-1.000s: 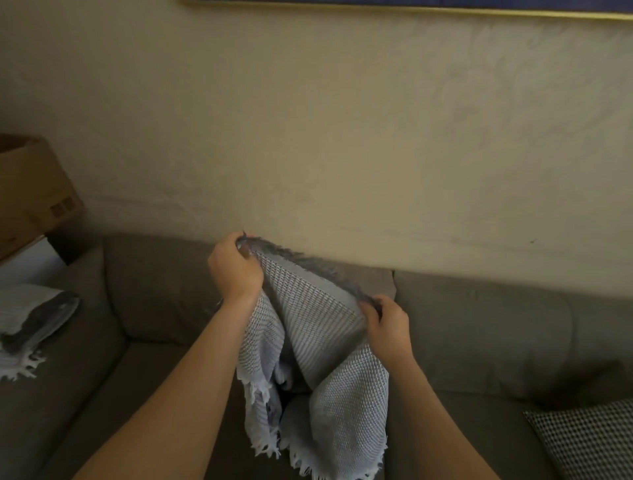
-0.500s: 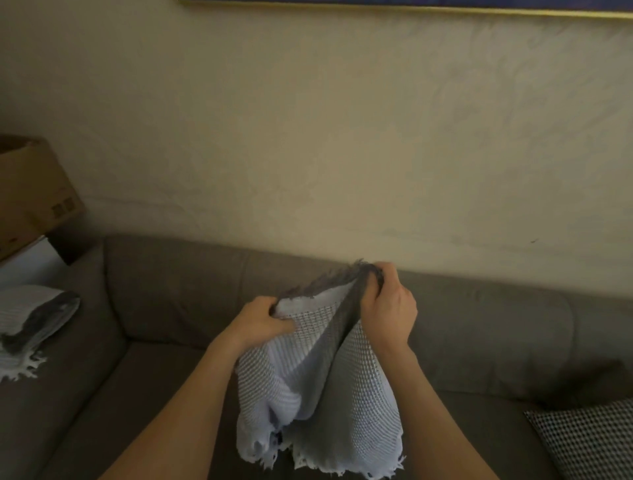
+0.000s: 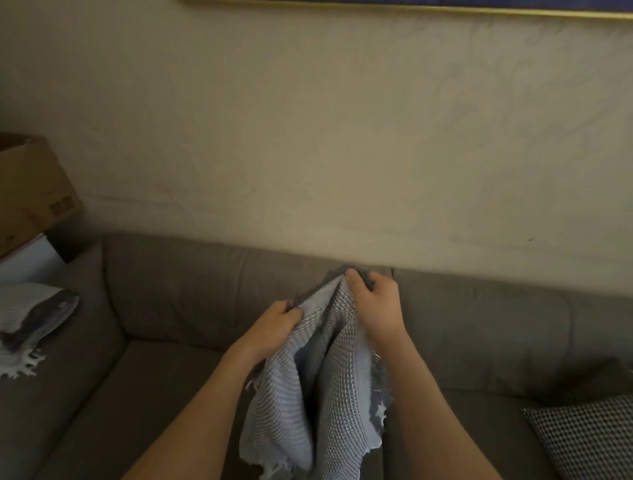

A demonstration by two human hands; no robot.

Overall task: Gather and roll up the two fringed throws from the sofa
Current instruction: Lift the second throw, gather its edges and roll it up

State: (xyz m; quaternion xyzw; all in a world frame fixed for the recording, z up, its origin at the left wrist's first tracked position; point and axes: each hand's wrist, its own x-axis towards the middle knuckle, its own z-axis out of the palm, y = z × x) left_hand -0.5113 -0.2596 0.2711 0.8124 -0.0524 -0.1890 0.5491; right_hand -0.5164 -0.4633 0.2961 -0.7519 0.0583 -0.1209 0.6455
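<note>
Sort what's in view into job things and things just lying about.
Job: grey throw, gripped by left hand and right hand; second throw on the sofa, far left.
Lying about: cardboard box; checked cushion; picture frame.

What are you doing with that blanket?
A person holds a grey fringed throw up over the sofa, left hand and right hand gripping its top edge close together. It hangs bunched, not yet rolled. The second throw lies bundled at the sofa's left end.

Home living room: sofa [image 3: 191,294], framed picture [image 3: 411,5].
</note>
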